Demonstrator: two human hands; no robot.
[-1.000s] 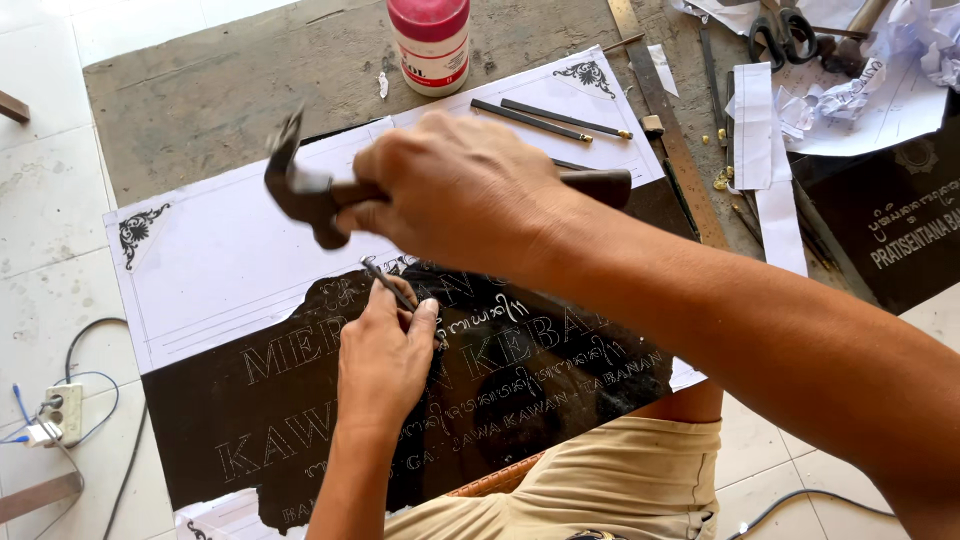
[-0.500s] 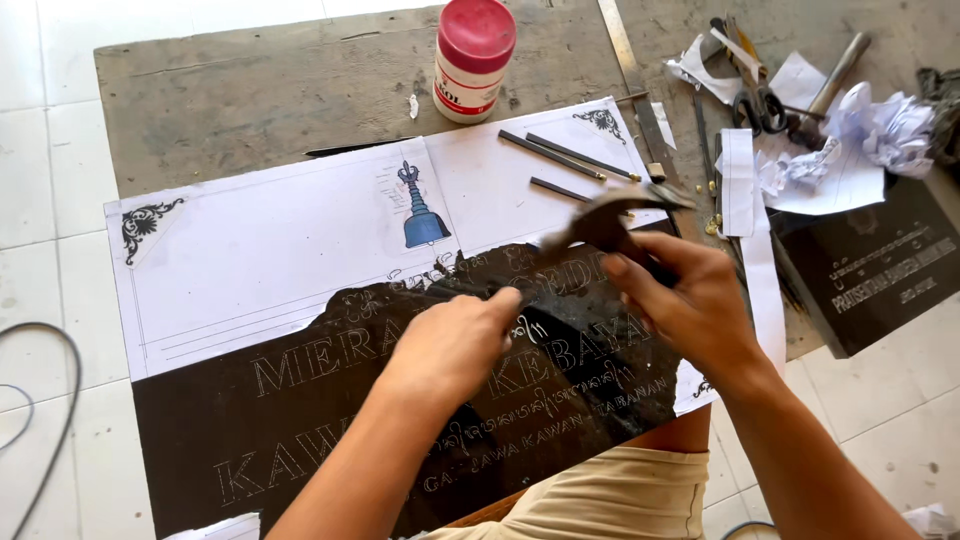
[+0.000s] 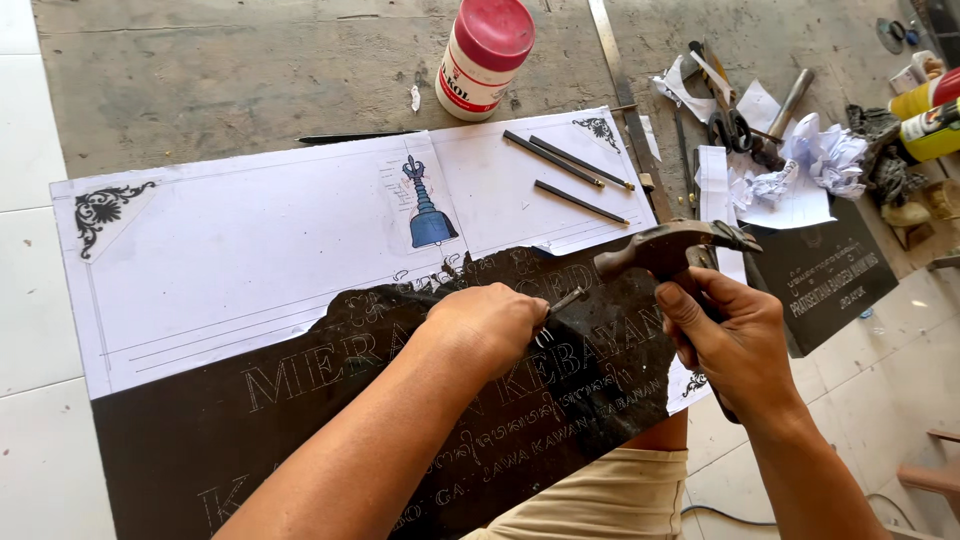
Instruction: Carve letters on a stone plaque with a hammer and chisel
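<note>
A dark stone slab with carved lettering lies across my lap, its upper part covered by a white paper template with a blue tower drawing. My left hand is shut on a small metal chisel, its tip against the slab at the torn paper edge. My right hand grips a hammer, whose head hangs just right of and above the chisel's end.
Three spare chisels lie on the paper's upper right. A red-capped white jar stands on the concrete behind. To the right: a metal ruler, scissors, crumpled paper, a second dark plaque, yellow containers.
The hammer came down from high on the left to just beside the chisel. My left hand with the chisel shifted right along the torn paper edge.
</note>
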